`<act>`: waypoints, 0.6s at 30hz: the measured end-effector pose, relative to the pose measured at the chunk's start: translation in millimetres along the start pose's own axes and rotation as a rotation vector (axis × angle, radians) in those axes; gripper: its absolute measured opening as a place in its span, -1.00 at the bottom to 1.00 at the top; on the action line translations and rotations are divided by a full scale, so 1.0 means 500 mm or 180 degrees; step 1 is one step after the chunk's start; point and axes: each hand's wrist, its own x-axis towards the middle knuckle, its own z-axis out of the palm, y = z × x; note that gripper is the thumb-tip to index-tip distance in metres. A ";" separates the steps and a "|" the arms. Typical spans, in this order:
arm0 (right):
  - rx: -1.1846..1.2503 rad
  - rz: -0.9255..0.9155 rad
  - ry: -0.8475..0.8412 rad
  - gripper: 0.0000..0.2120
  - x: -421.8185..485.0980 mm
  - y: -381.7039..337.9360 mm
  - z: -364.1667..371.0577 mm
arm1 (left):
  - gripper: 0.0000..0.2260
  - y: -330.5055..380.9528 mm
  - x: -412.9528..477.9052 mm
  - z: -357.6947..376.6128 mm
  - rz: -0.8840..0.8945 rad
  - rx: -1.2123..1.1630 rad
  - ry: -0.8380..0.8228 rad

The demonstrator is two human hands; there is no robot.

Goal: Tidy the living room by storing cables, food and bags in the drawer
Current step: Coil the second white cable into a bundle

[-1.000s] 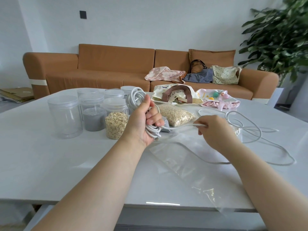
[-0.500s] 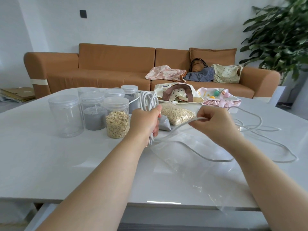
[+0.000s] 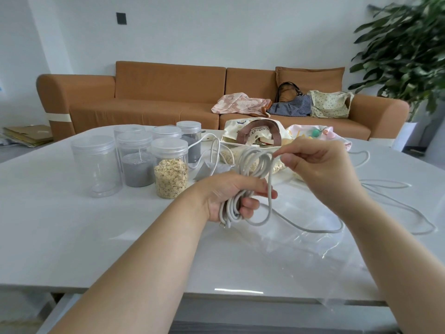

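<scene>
My left hand grips a bundle of coiled white cable above the white table. My right hand pinches the cable's loose strand at the top of the coil. The rest of the cable trails across the table to the right. Under my hands lies a clear plastic bag. Behind the coil are a bag of oats, partly hidden, and a small grey packet. A cream tote bag and a pink pouch sit at the table's far side.
Several clear lidded jars stand left of my hands, one holding oats, one grey powder. A brown sofa behind carries three fabric bags. A potted plant is at the right.
My left hand turned and lowered with the coil. My right hand moved up and left, bringing another loop of cable to the top of the bundle.
</scene>
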 end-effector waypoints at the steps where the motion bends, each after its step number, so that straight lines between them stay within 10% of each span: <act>1: -0.0041 0.0033 0.0023 -0.70 0.000 0.000 0.000 | -0.91 0.000 -0.002 0.002 -0.0008 0.0019 -0.0082; 18: -0.0830 -0.0057 0.0199 -0.74 -0.001 -0.020 0.026 | -0.92 -0.017 0.010 0.008 0.0304 0.0902 -0.0536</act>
